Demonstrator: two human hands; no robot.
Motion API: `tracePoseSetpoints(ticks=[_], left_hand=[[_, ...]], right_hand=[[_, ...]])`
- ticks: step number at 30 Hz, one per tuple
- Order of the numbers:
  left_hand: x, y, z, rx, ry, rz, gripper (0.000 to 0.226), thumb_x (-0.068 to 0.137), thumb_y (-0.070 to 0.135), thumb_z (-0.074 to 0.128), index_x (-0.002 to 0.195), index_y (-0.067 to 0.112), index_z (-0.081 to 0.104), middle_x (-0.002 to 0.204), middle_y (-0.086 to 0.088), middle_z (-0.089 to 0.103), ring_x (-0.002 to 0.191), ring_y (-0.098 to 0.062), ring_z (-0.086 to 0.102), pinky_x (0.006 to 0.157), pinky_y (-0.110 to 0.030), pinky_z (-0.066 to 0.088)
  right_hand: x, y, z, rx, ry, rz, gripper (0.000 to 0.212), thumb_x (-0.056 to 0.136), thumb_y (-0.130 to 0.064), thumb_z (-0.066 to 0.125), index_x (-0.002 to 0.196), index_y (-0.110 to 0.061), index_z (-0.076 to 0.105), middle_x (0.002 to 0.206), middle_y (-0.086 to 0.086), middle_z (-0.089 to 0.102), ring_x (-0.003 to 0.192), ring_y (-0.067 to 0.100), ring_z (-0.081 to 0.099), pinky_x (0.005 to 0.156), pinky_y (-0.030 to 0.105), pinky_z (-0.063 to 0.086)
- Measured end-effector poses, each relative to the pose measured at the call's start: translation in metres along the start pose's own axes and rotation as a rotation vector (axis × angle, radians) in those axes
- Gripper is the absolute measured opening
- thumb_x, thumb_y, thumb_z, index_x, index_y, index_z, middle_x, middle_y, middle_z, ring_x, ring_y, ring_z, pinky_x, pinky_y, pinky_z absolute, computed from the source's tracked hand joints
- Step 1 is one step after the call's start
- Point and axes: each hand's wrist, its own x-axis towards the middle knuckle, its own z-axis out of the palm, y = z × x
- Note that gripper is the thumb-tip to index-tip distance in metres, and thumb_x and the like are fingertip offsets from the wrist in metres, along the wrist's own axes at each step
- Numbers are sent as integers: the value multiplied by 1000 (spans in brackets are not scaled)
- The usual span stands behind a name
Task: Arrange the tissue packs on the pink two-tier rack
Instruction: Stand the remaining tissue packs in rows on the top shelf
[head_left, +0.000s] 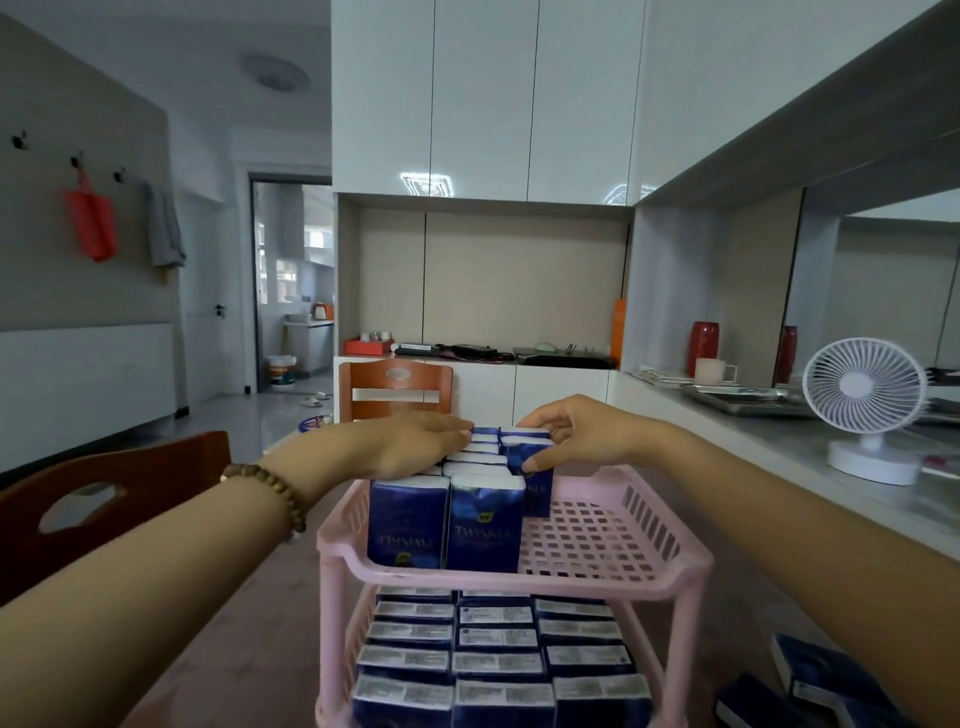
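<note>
**Tissue packs going upright into the top tier of the pink rack**

Chair back (104, 499) of dark wood stands at the far left, close to the left forearm, which wears a beaded bracelet (270, 491) at the wrist. The left hand (415, 447) lies flat with fingers straight and together, palm down on the tops of the left row of upright blue tissue packs (447, 525) in the rack's upper tier. Those packs stand in two rows along the left side of the tier, white tops up, the nearest one printed TWINKLE. The pink two-tier rack (613, 571) sits in the middle of the view; the right part of its slotted upper shelf is bare. The lower tier (498, 654) is filled with packs in three rows. The right hand (571, 436) pinches the rearmost pack (527, 457) of the right row, thumb on its near face, fingers curled over its top. Spare packs (821, 675) lie at lower right. A white desk fan (865, 405) stands on the grey counter (779, 447) at the right.
</note>
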Motion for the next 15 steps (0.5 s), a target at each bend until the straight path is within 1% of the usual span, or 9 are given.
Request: tracePoseSetpoints(ticks=[5, 8, 10, 11, 13, 15], left_hand=[[1, 0, 0, -33, 5, -14, 49, 100, 42, 25, 147, 27, 23, 156, 4, 19, 143, -17, 17, 115, -35, 10], [2, -2, 0, -47, 12, -18, 50, 99, 44, 26, 146, 28, 25, 156, 4, 20, 143, -17, 18, 115, -35, 11], [3, -1, -1, -47, 17, -20, 50, 99, 46, 26, 146, 29, 25, 156, 5, 20, 143, -17, 18, 114, -35, 11], [3, -1, -1, -48, 18, -22, 50, 98, 46, 26, 146, 30, 25, 156, 5, 21, 142, -17, 19, 114, -35, 12], [3, 0, -1, -53, 25, -25, 50, 98, 48, 27, 145, 31, 26, 155, 5, 23, 142, -17, 21, 114, -35, 14], [2, -1, -2, -67, 35, -30, 51, 97, 49, 27, 145, 31, 26, 155, 4, 24, 141, -18, 22, 113, -35, 15]], right_hand=[[0, 6, 4, 60, 14, -12, 44, 79, -18, 74, 120, -15, 59, 115, 0, 64, 103, 17, 62, 91, 27, 50], [-2, 10, 4, 72, -5, -8, 48, 79, -22, 73, 123, -19, 56, 120, 0, 61, 105, 15, 61, 90, 24, 50], [-4, 10, 3, 60, 1, 5, 55, 78, -26, 74, 128, -21, 52, 125, 1, 57, 107, 16, 59, 90, 23, 48], [-5, 9, 4, 47, 1, 11, 58, 78, -27, 74, 131, -22, 49, 128, 1, 53, 108, 16, 57, 88, 21, 46], [-6, 7, 4, 34, -4, 16, 63, 79, -28, 73, 135, -23, 45, 128, -2, 48, 109, 14, 52, 79, 13, 43], [-6, 6, 3, 39, -1, 14, 63, 80, -27, 72, 135, -24, 43, 131, 0, 46, 109, 13, 48, 74, 12, 41]])
